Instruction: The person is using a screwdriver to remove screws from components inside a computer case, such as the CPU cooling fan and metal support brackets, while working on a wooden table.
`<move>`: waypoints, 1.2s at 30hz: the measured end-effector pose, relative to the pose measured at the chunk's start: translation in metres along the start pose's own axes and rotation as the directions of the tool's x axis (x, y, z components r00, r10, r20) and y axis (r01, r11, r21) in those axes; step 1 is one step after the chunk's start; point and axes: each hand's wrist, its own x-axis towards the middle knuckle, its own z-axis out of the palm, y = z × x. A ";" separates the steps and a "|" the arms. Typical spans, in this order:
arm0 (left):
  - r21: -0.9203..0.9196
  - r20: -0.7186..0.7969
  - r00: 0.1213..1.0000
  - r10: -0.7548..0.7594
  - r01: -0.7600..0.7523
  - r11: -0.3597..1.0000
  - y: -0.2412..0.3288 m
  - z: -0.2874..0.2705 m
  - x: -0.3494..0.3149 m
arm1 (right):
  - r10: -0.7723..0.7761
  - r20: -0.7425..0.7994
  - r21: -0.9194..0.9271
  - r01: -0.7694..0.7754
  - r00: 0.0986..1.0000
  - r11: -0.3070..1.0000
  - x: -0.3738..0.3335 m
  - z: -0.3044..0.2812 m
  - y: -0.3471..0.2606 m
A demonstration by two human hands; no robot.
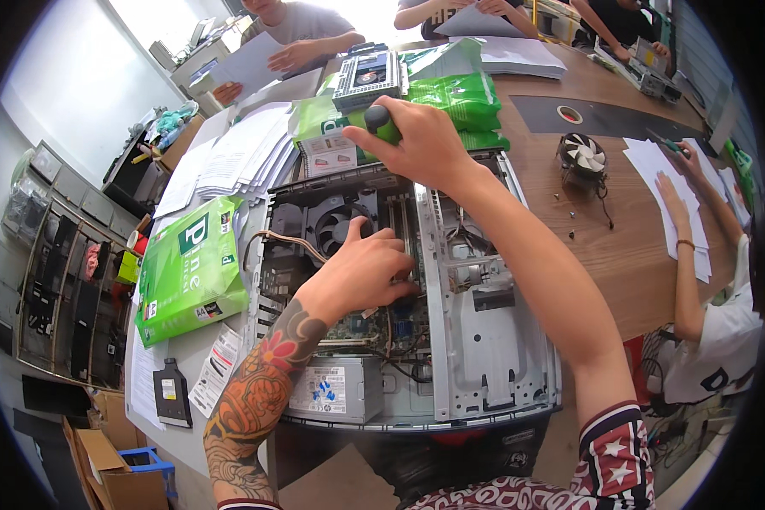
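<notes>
An open desktop computer case [493, 365] lies flat in front of me. My left hand [361, 265] reaches into it over the circuit board, fingers apart, the fingertips down beside the memory slots [397, 212] and partly hidden. Next to that hand are a black case fan [336, 228] and a bundle of brown cables [293, 240]. A silver power supply [331, 389] fills the near left corner. Above the far edge, my right hand [425, 140] is closed round a black-handled screwdriver [377, 117]; its shaft is hidden.
Green paper packs [191, 268] and stacked sheets [242, 153] border the case, a metal drive cage [368, 78] behind it. On the right are a CPU cooler [582, 157], loose screws [571, 214] and a tape roll [568, 114]. A black drive [172, 391] lies left. Other people handle papers around the table.
</notes>
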 end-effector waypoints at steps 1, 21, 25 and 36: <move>0.005 0.019 1.000 -0.005 0.005 1.000 0.001 -0.002 0.000 | -0.004 -0.020 0.021 0.005 1.000 1.000 0.001 -0.002 -0.002; 0.005 0.015 1.000 -0.006 0.006 1.000 -0.001 0.001 -0.001 | 0.010 0.040 0.016 -0.011 0.999 1.000 -0.001 0.004 -0.001; 0.007 0.027 1.000 -0.005 0.004 1.000 0.000 -0.002 -0.001 | 0.061 0.071 0.093 -0.068 0.996 0.993 0.002 -0.002 -0.005; 0.000 0.014 1.000 -0.004 0.004 1.000 0.000 -0.002 -0.001 | 0.037 0.101 0.043 -0.041 0.994 0.998 0.001 0.002 -0.004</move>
